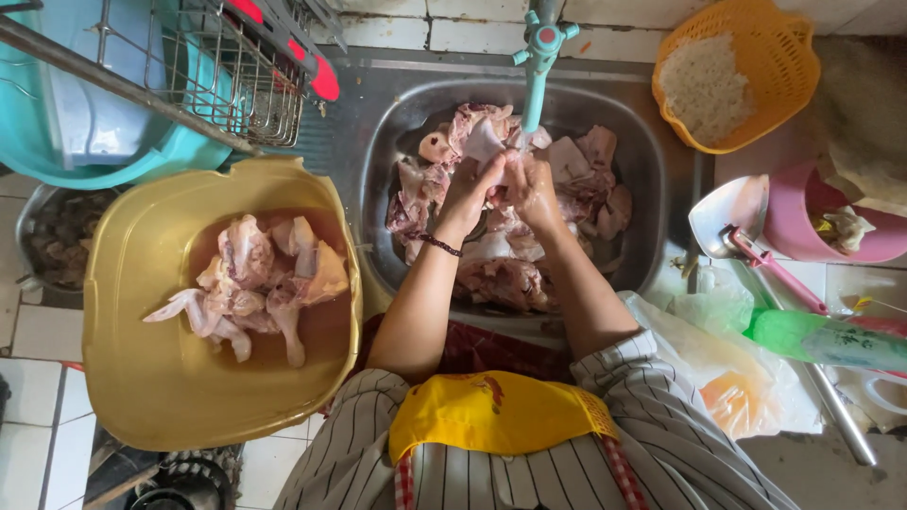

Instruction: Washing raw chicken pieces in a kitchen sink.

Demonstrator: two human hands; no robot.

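Note:
My left hand [470,192] and my right hand [532,187] meet over the steel sink [652,189], together gripping a pale pink piece of raw chicken [485,142]. They hold it just below the teal tap [539,59]. Several more raw chicken pieces [510,274] fill the sink under my hands. A dark bead bracelet [438,245] circles my left wrist. To the left, a yellow basin [142,378] holds several raw chicken pieces [250,283] in shallow liquid.
A wire rack [236,85] over a teal tub [57,142] stands at back left. An orange basket of rice [732,76], a pink bucket [803,222], a metal ladle [727,217], a green bottle [822,338] and plastic bags [727,368] crowd the right counter.

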